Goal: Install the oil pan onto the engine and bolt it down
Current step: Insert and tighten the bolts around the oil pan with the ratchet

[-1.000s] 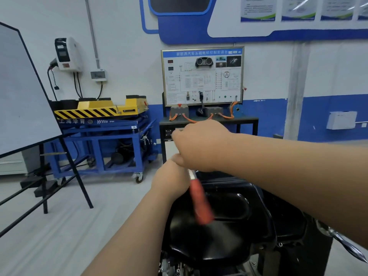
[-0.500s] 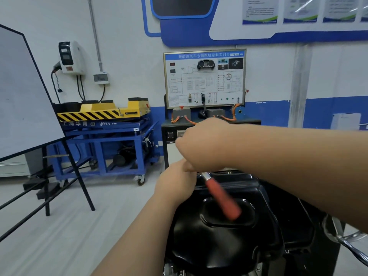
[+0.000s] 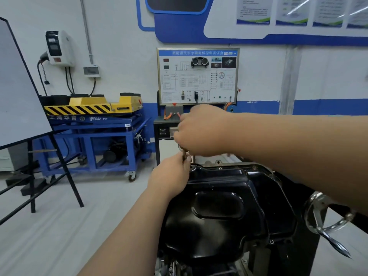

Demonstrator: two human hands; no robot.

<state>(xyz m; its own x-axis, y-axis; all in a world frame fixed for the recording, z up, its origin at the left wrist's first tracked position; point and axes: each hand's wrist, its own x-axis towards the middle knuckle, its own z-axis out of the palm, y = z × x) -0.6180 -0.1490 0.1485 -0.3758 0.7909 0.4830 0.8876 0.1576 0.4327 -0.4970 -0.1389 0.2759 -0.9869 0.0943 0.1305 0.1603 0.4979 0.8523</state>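
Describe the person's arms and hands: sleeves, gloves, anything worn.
The left hand and right hand are bare: no gloves, no rings visible. The left forearm and right forearm are bare too, with no sleeve, watch or band on the stretch in view. The upper arms are out of frame, so any short sleeve cannot be seen.

White wall (image 3: 123, 26) with blue band, grey floor (image 3: 59, 236), blue cart (image 3: 95, 134)
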